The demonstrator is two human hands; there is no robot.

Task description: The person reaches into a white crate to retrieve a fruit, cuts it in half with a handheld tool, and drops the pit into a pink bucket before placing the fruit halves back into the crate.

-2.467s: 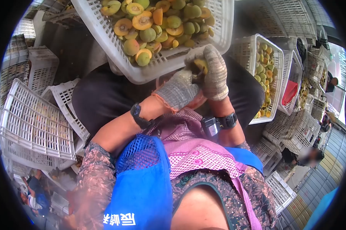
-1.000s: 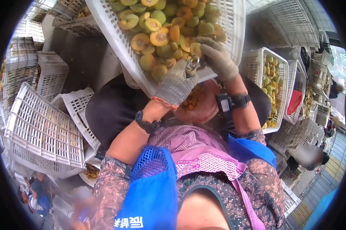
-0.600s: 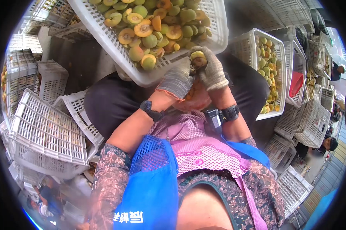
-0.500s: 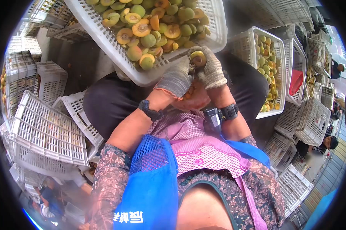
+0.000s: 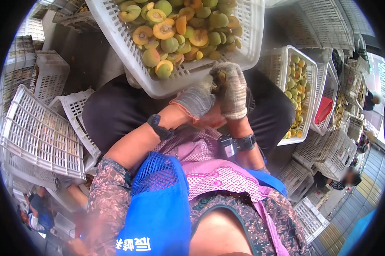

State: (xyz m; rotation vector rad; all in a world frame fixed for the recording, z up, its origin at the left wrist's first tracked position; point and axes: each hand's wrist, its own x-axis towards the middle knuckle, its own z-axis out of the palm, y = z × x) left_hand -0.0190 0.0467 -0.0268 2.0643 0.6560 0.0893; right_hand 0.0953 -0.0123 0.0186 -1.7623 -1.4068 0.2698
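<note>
My right hand (image 5: pixel 231 91), in a grey knit glove, is closed with its fingers bent round a piece of apricot (image 5: pixel 221 77); only a small dark yellowish part of it shows. My left hand (image 5: pixel 195 100), in a matching worn glove, is closed against the same spot, its fingertips meeting the right hand's. What the left fingers grip is hidden. Both hands are just below the near rim of a white plastic crate (image 5: pixel 156 90). Inside that crate lies a heap of green and orange apricots (image 5: pixel 169 45), many of them halved with the cut flesh showing.
To the right stands another white crate (image 5: pixel 303 132) of cut apricots, beside a crate holding a red object (image 5: pixel 323 110). Slatted crates (image 5: pixel 43 132) are stacked on the left. My knees (image 5: pixel 111 115) flank the hands. Other people (image 5: pixel 41 211) are at the lower left and far right.
My right hand has turned and closed further over the apricot piece, whose cut face showed before. Both hands sit slightly lower, and the whole view has shifted a little.
</note>
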